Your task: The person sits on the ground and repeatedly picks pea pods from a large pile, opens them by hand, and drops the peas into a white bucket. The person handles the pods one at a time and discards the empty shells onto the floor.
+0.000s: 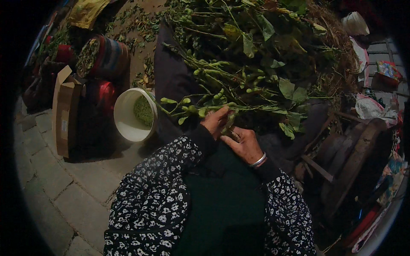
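Note:
My left hand grips the stem of a leafy bean plant, possibly soybean, that lies across my lap. Just below it, my right hand, with a silver bracelet on the wrist, has its thumb and fingers closed around a fuzzy green pod. My fingers partly hide the pod's lower end. More plump green pods hang along the stems in front of me. To the left, a white plastic bucket leans towards me with shelled green beans inside.
A large heap of bean plants covers my knees and beyond. An open cardboard box stands on stone paving at left, near a striped container full of green matter. At right lie wooden pieces and a white plastic bag.

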`<state>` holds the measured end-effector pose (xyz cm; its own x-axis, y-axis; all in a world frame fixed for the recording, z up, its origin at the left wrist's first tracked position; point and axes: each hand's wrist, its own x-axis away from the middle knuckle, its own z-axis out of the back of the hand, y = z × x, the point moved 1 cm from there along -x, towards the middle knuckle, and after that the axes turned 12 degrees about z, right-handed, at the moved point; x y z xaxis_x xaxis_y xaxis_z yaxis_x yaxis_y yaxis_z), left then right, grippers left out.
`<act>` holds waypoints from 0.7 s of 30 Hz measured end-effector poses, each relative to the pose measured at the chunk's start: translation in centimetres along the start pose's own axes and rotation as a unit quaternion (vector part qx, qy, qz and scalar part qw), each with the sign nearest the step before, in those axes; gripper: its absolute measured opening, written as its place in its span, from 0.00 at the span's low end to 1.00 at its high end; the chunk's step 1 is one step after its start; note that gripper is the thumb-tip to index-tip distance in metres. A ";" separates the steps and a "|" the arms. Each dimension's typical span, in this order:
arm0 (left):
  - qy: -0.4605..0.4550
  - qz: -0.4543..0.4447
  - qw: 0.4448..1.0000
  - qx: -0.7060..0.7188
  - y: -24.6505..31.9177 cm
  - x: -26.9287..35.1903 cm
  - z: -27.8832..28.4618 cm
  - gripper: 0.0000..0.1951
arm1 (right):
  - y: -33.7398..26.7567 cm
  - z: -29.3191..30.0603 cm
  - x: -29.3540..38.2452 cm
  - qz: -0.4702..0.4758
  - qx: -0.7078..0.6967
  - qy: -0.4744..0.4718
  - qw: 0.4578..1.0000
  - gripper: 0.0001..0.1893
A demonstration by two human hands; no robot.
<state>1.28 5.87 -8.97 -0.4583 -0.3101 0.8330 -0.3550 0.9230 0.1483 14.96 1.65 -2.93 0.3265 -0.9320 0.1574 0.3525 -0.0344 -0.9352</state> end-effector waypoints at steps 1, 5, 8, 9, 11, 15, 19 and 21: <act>0.009 -0.017 1.000 -0.008 -0.1 0.0 0.2 0.17 | 0.3 0.1 0.0 0.014 -0.016 0.040 0.999 0.06; 0.058 -0.060 0.996 -0.039 -0.2 1.3 -0.2 0.16 | 0.0 1.7 -0.9 0.056 0.016 0.204 0.977 0.04; 0.078 -0.062 0.989 -0.111 0.4 2.6 -0.5 0.15 | -1.3 3.4 -2.4 0.109 0.089 0.227 0.964 0.05; 0.056 -0.085 0.987 -0.124 0.3 2.6 -0.3 0.14 | -1.6 3.8 -2.7 0.127 0.124 0.221 0.959 0.07; 0.022 -0.146 0.976 -0.160 0.1 2.6 -0.2 0.13 | -1.4 3.2 -3.0 0.157 0.175 0.170 0.957 0.12; 0.036 -0.245 0.938 -0.242 0.3 4.1 -1.1 0.12 | -1.3 2.5 -3.1 0.191 0.231 0.118 0.947 0.15; 0.097 -0.266 0.899 -0.335 0.6 5.8 -1.2 0.12 | -1.6 2.3 -2.5 0.248 0.256 0.143 0.923 0.16; 0.089 -0.249 0.923 -0.280 0.4 5.4 -1.1 0.12 | -1.8 2.3 -2.4 0.245 0.267 0.148 0.920 0.17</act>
<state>-0.48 4.86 -3.85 -0.1930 -0.7314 0.6541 0.0143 0.6644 0.7472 15.59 4.80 -0.93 0.3356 -0.8483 -0.4095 0.6329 0.5250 -0.5690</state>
